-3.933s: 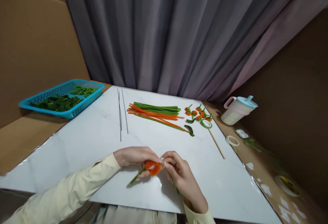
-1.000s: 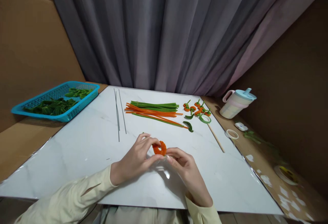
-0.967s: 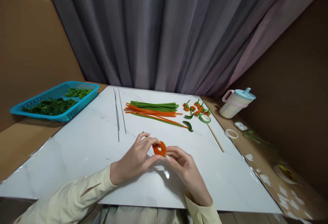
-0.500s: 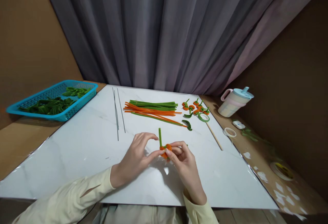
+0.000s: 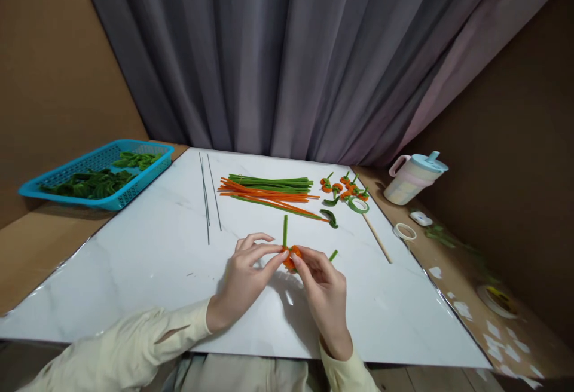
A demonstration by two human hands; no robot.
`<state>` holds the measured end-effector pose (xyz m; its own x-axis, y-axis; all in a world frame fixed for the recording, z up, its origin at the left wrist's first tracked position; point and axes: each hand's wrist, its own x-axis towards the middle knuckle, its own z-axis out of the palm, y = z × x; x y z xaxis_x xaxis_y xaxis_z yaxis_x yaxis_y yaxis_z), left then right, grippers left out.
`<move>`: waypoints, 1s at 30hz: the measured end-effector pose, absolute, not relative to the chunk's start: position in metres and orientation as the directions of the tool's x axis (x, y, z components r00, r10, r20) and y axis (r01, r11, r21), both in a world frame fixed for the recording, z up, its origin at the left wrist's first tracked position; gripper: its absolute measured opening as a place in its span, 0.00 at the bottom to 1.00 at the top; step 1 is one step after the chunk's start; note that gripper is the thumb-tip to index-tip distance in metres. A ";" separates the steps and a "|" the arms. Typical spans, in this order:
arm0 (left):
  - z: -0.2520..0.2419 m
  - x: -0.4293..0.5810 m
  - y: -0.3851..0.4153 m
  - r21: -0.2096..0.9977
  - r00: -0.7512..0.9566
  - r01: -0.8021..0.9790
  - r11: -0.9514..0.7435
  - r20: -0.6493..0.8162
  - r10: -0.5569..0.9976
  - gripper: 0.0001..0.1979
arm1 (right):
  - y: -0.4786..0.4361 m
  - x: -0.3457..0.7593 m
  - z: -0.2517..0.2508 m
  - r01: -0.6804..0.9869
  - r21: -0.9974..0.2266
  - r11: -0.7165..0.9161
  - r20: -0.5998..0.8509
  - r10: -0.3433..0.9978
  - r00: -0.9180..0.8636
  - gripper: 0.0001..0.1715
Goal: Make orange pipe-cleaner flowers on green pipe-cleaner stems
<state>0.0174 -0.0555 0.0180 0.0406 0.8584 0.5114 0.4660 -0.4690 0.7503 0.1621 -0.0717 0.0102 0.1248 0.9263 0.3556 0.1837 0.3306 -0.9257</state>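
Over the white tabletop, both hands pinch one small orange piece (image 5: pixel 290 262) made of fuzzy stems, with a green stem (image 5: pixel 286 230) standing upright from it. My left hand (image 5: pixel 248 275) grips its left side between thumb and index finger. My right hand (image 5: pixel 323 290) holds the right side, its other fingers curled. A short green stem end (image 5: pixel 333 255) shows beyond the right hand; what it belongs to is hidden. Behind the hands lie green stems (image 5: pixel 273 183) and orange stems (image 5: pixel 269 193). Finished-looking orange pieces with green tops (image 5: pixel 347 189) sit at the back right.
A blue basket (image 5: pixel 117 202) of green leaves stands far left, near thin dark wires (image 5: pixel 205 195). Rightward are green tape (image 5: pixel 359 205), a wooden stick (image 5: pixel 377 238), a white tape roll (image 5: pixel 405 232), a white case (image 5: pixel 421 219) and a cup (image 5: pixel 410 183).
My left index finger has come down onto the orange piece, which is slightly higher and further right. More of the green stem beyond my right hand shows. The view has shifted slightly.
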 end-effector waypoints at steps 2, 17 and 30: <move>0.014 0.018 -0.058 0.652 0.106 0.500 -0.569 0.606 0.788 0.07 | -0.071 0.163 0.009 0.215 -0.915 0.342 0.373 0.920 0.123 0.08; 0.018 0.013 -0.053 0.524 0.285 0.546 -0.653 0.617 0.733 0.06 | -0.071 0.161 0.015 0.309 -0.843 0.440 0.453 0.891 -0.034 0.09; 0.019 0.008 -0.047 0.642 0.390 0.481 -0.597 0.454 0.801 0.03 | -0.065 0.158 0.005 0.133 -0.965 0.225 0.213 0.972 -0.099 0.05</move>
